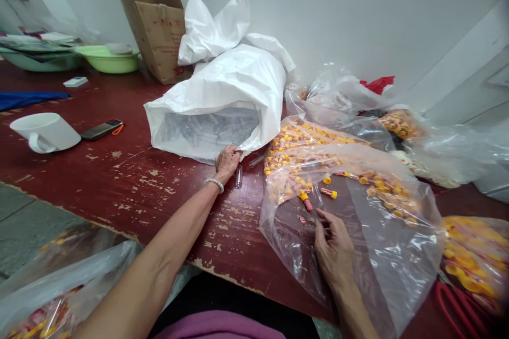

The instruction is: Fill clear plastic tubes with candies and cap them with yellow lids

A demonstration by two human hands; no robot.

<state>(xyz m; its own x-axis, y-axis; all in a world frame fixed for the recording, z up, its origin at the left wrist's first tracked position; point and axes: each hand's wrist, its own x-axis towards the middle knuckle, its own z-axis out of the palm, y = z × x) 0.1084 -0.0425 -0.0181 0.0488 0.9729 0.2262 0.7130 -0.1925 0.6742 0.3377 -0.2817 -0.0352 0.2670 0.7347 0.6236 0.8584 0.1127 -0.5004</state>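
We see the left hand [227, 163] at the near lip of the white sack [246, 74], knuckles up and fingertips hidden, so we cannot tell whether it pinches the lip. The sack lies on its side beyond that hand with its mouth towards us, which probably keeps the clear tubes [210, 128] inside within easy reach. Just right of the hand, a loose tube [238, 177] rests on the surface [131, 196].

Our right hand [337, 246] is at the spread mouth of the clear plastic bag [382, 259], index finger and thumb curled towards each other; we cannot tell whether anything is between their tips. Just beyond them lies a yellow-capped red piece [306, 202]. The heap of yellow caps [294, 148] sits farther beyond this hand, and the bag lies flat, seemingly so that pieces can spread out singly near the fingers.

Well left of the left hand, we have the mug [53, 132] and the phone [102, 130], presumably set aside to leave working room.
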